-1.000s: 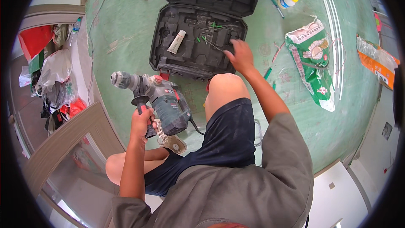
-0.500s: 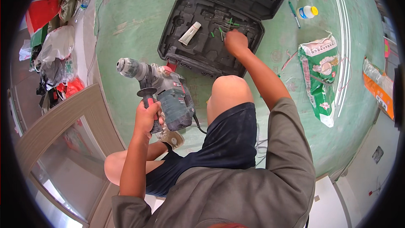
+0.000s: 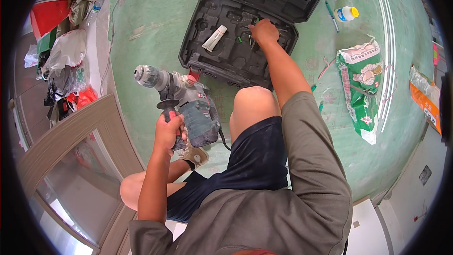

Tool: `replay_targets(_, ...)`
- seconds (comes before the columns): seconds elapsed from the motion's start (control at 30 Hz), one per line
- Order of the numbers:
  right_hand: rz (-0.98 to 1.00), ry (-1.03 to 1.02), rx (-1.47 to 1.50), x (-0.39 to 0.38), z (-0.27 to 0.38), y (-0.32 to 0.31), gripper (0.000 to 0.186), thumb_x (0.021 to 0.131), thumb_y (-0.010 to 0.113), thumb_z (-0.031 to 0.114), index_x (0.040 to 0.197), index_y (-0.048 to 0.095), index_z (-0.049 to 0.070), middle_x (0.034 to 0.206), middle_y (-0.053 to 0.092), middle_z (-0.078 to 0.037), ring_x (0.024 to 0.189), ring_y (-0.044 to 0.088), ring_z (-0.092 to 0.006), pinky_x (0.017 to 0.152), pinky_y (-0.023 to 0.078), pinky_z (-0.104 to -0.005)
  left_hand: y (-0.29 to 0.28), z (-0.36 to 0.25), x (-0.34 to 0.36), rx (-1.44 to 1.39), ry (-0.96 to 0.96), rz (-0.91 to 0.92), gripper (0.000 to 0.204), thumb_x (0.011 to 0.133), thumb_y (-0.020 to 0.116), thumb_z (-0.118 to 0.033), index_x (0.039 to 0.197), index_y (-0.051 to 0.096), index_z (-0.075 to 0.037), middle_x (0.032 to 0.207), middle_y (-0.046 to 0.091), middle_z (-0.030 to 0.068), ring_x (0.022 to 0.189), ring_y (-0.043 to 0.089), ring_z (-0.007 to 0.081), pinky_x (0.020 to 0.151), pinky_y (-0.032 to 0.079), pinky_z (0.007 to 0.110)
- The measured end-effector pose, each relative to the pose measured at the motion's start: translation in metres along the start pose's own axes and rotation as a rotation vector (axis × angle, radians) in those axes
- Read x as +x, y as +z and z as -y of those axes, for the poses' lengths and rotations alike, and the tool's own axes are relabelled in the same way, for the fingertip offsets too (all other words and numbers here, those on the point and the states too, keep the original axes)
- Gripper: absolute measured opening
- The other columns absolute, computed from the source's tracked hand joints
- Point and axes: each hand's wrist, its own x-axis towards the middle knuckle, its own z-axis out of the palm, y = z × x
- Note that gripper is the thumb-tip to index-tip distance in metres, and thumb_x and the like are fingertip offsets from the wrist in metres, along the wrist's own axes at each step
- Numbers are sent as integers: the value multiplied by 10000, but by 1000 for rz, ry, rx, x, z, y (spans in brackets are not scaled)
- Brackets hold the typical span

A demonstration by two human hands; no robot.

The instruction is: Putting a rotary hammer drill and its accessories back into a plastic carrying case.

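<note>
My left hand (image 3: 170, 132) is wrapped round the black and red side handle of a dusty rotary hammer drill (image 3: 196, 111). Its chuck points to the upper left, and a black cord leaves its lower end. In front of my knee lies an open black tool case (image 3: 198, 49) with its lid folded back. Down in the case, my right hand (image 3: 265, 32) has its fingers bent over several thin metal bits with green parts; what the fingertips grip is hidden. A white tube (image 3: 214, 38) lies in the case to the left of that hand.
Right of the case are a green marker-like stick (image 3: 331, 16), a white bottle with a yellow cap (image 3: 347, 13), a green and white sack (image 3: 361, 89) and long white strips (image 3: 389, 42). A wood-framed glass door (image 3: 80, 123) and plastic bags (image 3: 66, 52) stand at the left.
My right hand has shifted slightly left and farther up inside the case. The left hand still holds the drill, nearly in the same place. The view has moved a little.
</note>
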Motion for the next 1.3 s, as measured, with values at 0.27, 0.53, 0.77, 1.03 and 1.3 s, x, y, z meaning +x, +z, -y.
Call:
replay_targets(0.27,-71,-213,-251,-3,-1,27,461,890,624,344,1149,487,-12,1092,658,-219,969,685,-354,824,545,-445,-2,1,0,-3,0,-6,190,857,626,-128,931,463,-65,663,512,48,444,522,152,381,426,294)
replay_targets(0.53,-20,-170,-256,9,-6,29,304,911,529,160,1177,551,14,1131,668,-188,1026,676,-334,823,544,-440,-6,3,-1,-52,-4,-14,184,863,623,-122,937,466,-59,660,514,51,438,520,152,373,424,298)
replay_targets(0.77,-17,-359,-226,23,-21,17,226,847,551,112,1046,578,7,1000,692,-235,943,685,-387,788,550,-468,-7,4,0,-66,-6,-11,183,863,619,-110,944,465,-56,658,512,53,436,515,153,382,423,293)
replay_targets(1.03,-8,-407,-296,21,-17,6,237,859,567,162,994,697,17,1003,695,-224,938,682,-391,802,551,-452,-13,11,5,-30,12,-11,221,851,637,-172,978,490,-67,675,530,43,430,522,142,380,439,291)
replay_targets(1.3,-67,-529,-117,4,-28,-29,257,871,619,254,867,697,8,902,702,-197,838,681,-351,704,525,-456,-15,11,4,-33,7,-10,218,852,632,-172,981,491,-68,680,522,34,428,519,131,363,432,290)
